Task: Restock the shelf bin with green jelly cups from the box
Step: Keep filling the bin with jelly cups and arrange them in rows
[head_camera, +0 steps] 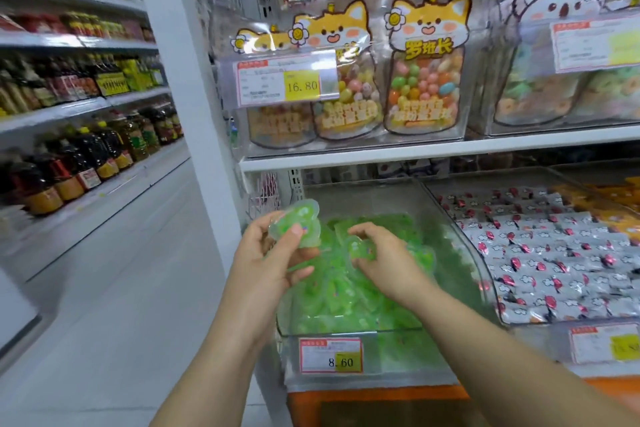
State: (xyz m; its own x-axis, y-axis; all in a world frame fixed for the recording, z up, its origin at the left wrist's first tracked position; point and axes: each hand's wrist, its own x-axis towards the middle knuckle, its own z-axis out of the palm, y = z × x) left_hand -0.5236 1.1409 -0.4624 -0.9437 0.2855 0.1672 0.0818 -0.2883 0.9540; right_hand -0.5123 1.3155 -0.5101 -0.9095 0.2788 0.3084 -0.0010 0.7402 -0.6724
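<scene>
While above bin (367, 201), left grip (266, 253), right grip (384, 256) pinch jelly cups (298, 220).

The jelly cup (294, 225) pinched in my left hand (266, 253) is translucent green plastic, glossy, with a shiny film lid. The second cup (360, 248), gripped in my right hand (384, 260), has the same wet shine. The bin (363, 198) around the green heap is clear hard plastic, smooth, with glare on its curved wall. Its price tag (330, 355) looks like matt printed paper behind a clear sleeve. The packets (554, 253) next door are crinkled, silvery, foil-like wrap. The candy bags (424, 80) above are glossy clear plastic. The shelf board (450, 149) is smooth white with a dull sheen; I cannot tell its material.
</scene>
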